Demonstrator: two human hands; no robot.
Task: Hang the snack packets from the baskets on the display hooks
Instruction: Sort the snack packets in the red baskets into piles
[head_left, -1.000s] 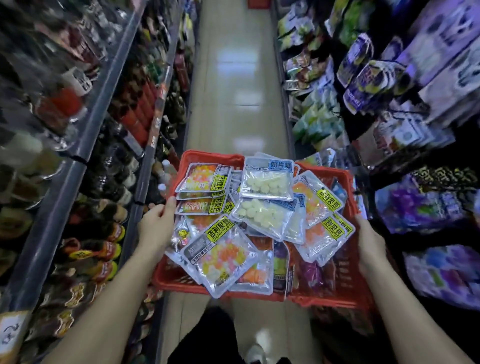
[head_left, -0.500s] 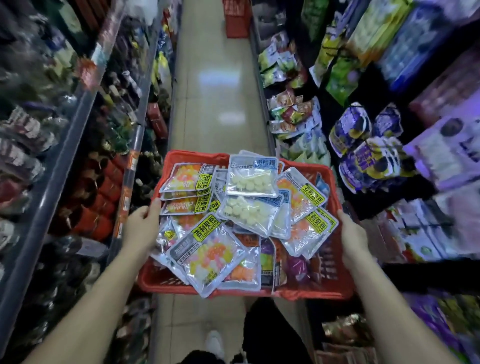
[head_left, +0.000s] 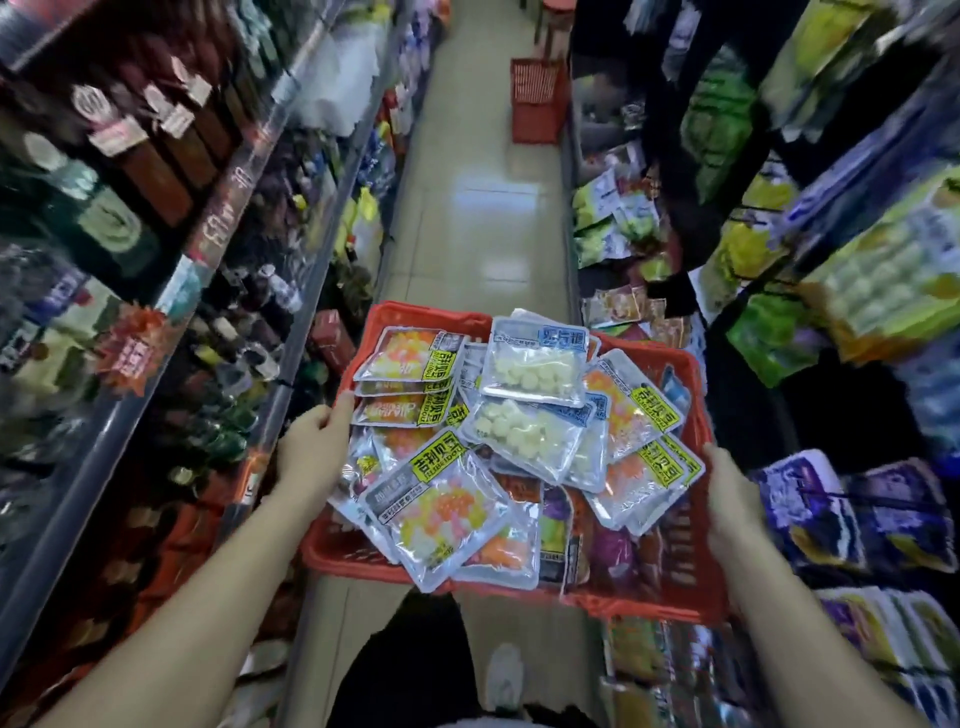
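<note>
Snack packets: a loose heap in the red basket, piled above its rim. You hold the basket out in front of you over the aisle floor. By the look of it none are hung yet.

Head view, hands: your left hand grips the basket's left rim, thumb on top and fingers curled round the edge. Your right hand holds the right rim. Its fingers go round the wall out of sight, but it reads as a closed grip. Both hands are taken, so neither is free for picking.

Top of the heap: two clear pouches of white pieces, one overlapping the other. Nearest you, a yellow-label pouch of mixed-colour sweets overhangs the near rim. More of that type lie along both sides.

Handling, my read:
- The pouches are light, flat, floppy film, and glossy, so they'll slide on each other.
- If you tilt the basket, the overhanging one likely goes first.
- The contents look like small firm pieces, not fragile.
- Pinch each pouch at the top header strip, where a hang hole would sit. I can't make out the holes here.

Surroundings: bottle shelves are on your left and hanging bags are on the racks to your right. A second red basket stands on the floor further down the aisle. The display hooks are too blurred to pick out. You'll probably need to set the basket down or carry it on one arm before picking.
</note>
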